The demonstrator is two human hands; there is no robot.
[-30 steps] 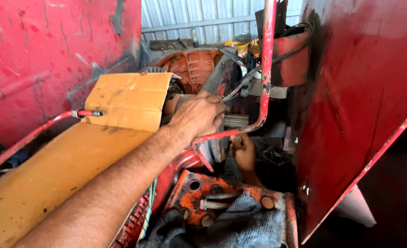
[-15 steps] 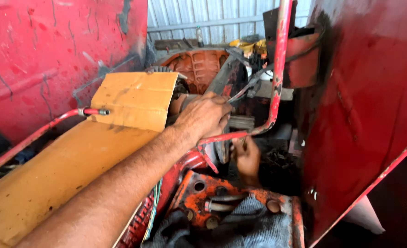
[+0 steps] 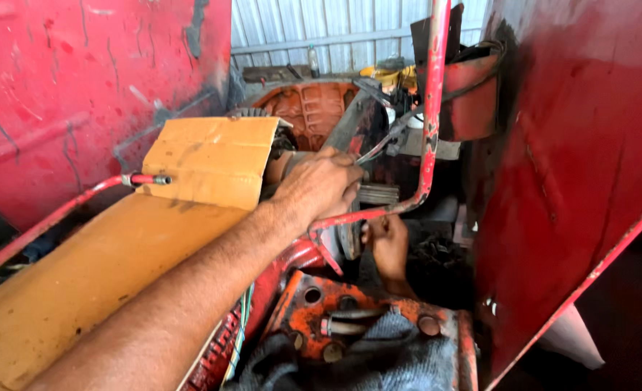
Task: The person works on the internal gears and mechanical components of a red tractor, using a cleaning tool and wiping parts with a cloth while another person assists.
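From my feed, the left hand (image 3: 321, 185) reaches across a folded sheet of tan cardboard (image 3: 212, 159) into the middle of a red machine. Its grip is curled around a grey ribbed shaft (image 3: 376, 194) that sticks out toward the right; I can see the fingers wrapped over the near end, so I read it as clamped on that part. The shaft's long axis runs roughly level, left to right across my view, with its free ribbed end pointing right toward a bent red tube (image 3: 429, 130).

The right hand (image 3: 389, 245) sits lower, just beneath the shaft and behind the tube's lower bend. It is partly hidden in shadow, and I cannot tell whether its grip is together or apart, or what it touches.

The cardboard carries no label that I can make out; it is plain, creased, with dark stains, and lies along the left side over a thin red pipe (image 3: 60, 213) with a metal fitting. Behind the hands stands a round orange housing (image 3: 310, 108). Near the bottom lies an orange bracket (image 3: 335, 318) with bolt holes, resting partly on a grey cloth (image 3: 400, 358). A large red panel (image 3: 574, 166) fills the right side, another the upper left.
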